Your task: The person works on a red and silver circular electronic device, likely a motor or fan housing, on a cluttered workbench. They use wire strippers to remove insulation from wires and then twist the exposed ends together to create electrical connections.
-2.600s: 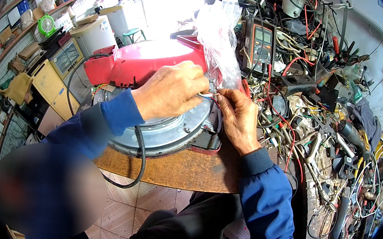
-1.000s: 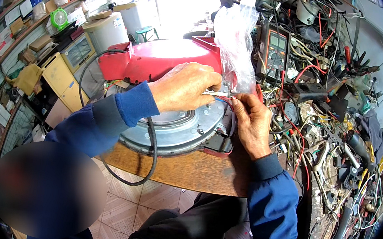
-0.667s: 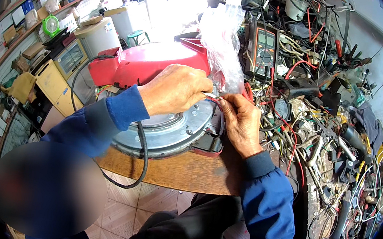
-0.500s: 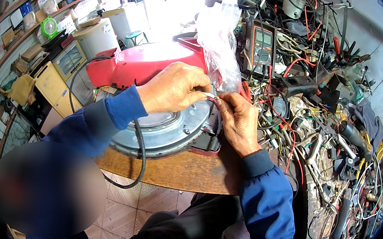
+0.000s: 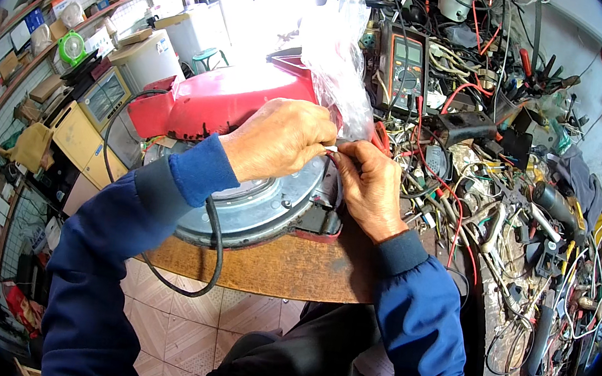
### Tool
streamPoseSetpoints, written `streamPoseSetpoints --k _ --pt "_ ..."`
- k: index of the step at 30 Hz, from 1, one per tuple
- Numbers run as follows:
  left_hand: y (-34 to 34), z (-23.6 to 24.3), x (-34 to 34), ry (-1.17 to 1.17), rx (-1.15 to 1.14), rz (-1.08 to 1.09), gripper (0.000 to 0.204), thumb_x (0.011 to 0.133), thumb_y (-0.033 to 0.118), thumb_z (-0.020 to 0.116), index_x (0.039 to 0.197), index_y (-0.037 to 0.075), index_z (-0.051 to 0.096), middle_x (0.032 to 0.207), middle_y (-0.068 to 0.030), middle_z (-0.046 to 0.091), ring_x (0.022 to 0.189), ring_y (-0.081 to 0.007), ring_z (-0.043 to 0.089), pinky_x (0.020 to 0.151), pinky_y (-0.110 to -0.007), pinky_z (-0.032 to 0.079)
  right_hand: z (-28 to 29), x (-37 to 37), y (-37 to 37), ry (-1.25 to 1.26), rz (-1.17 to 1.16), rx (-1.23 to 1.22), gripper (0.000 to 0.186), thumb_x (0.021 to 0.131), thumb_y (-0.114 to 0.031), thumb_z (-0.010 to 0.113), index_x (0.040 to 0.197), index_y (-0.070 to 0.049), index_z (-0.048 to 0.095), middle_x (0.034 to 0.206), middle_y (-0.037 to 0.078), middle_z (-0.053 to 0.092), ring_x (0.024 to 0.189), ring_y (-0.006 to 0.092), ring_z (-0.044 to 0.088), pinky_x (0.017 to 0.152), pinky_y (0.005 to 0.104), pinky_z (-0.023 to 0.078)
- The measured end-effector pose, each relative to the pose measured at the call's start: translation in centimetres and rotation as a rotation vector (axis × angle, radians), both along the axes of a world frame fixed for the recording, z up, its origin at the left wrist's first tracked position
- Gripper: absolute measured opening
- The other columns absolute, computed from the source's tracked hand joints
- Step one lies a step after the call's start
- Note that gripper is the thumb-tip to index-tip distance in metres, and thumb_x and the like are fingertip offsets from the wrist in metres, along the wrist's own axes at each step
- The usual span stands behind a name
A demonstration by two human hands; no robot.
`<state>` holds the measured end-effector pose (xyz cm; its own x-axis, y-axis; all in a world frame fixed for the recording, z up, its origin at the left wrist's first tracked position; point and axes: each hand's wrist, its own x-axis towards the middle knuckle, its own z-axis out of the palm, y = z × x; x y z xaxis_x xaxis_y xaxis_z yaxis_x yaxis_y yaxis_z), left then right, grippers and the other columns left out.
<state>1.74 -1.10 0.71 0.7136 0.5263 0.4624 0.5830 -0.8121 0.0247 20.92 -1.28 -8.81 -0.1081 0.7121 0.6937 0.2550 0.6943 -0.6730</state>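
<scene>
Over the right side of a round grey metal appliance base [image 5: 255, 224], my hands meet fingertip to fingertip. My left hand [image 5: 280, 140] is closed in a pinch on a small white strip [image 5: 333, 148], mostly covered by the fingers. Just right of it, my right hand [image 5: 372, 189] pinches thin reddish and dark wires that come up from the base; their ends are hidden. Behind my left hand lies a red plastic housing [image 5: 213, 106], touching the base. A black cord [image 5: 216, 234] loops over the front edge of the wooden bench [image 5: 269, 267].
To the right, tools, cables and parts lie heaped, with a multimeter [image 5: 406, 69] and its red leads at the back. A clear plastic bag [image 5: 338, 65] stands behind the housing. Shelves with boxes and a green round fan [image 5: 72, 47] line the left wall.
Both hands stay together at the wires, and the fingertips have drawn closer, so less of the white strip shows. The whole view has shifted slightly.
</scene>
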Motion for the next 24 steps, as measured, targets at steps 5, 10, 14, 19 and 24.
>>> streamPoseSetpoints --k 5,10,14,19,24 --pt "0.2 0.5 -0.6 -0.020 -0.070 -0.020 0.012 0.086 0.007 0.075 0.095 0.000 0.071 0.086 -0.0164 0.066 0.082 -0.0358 0.065 0.073 -0.043 0.052 0.1 -0.1 -0.1 0.077 0.077 -0.122 0.012 0.091 -0.007 0.074 0.094 0.004 0.070 0.082 0.017 0.073 0.071 0.0241 0.072 0.065 0.0358 0.055" --pt "0.2 0.5 -0.8 -0.054 -0.166 0.011 0.014 0.089 0.009 0.074 0.100 0.000 0.070 0.087 -0.0158 0.067 0.080 -0.0327 0.065 0.072 -0.041 0.051 -0.3 0.3 0.9 0.208 0.190 -0.330 0.015 0.088 -0.007 0.074 0.095 0.006 0.071 0.075 0.007 0.071 0.070 0.0099 0.066 0.063 0.0300 0.053" --pt "-0.1 0.8 -0.9 -0.034 -0.247 0.034 0.014 0.091 0.009 0.073 0.101 0.000 0.069 0.085 -0.0160 0.067 0.078 -0.0319 0.065 0.071 -0.040 0.051 -0.7 0.4 1.0 0.181 0.192 -0.344 0.013 0.090 -0.007 0.073 0.093 0.005 0.071 0.071 0.006 0.070 0.066 0.0086 0.063 0.061 0.0289 0.052" --pt "-1.0 0.9 -0.7 -0.059 -0.343 0.108 0.014 0.094 0.008 0.070 0.103 -0.002 0.065 0.086 -0.0188 0.067 0.078 -0.0345 0.066 0.071 -0.041 0.052 -0.1 0.4 0.3 0.145 0.174 -0.290 0.010 0.091 -0.006 0.072 0.092 0.004 0.072 0.071 0.006 0.070 0.066 0.0078 0.062 0.060 0.0291 0.051" --pt "-1.3 1.7 -0.4 0.016 -0.353 0.107 0.015 0.096 0.009 0.068 0.104 -0.002 0.062 0.088 -0.0209 0.068 0.082 -0.0380 0.068 0.072 -0.043 0.052 0.6 0.2 0.1 0.293 0.289 -0.378 0.009 0.092 -0.004 0.073 0.096 0.003 0.073 0.080 0.006 0.071 0.074 0.0081 0.064 0.066 0.0273 0.052"
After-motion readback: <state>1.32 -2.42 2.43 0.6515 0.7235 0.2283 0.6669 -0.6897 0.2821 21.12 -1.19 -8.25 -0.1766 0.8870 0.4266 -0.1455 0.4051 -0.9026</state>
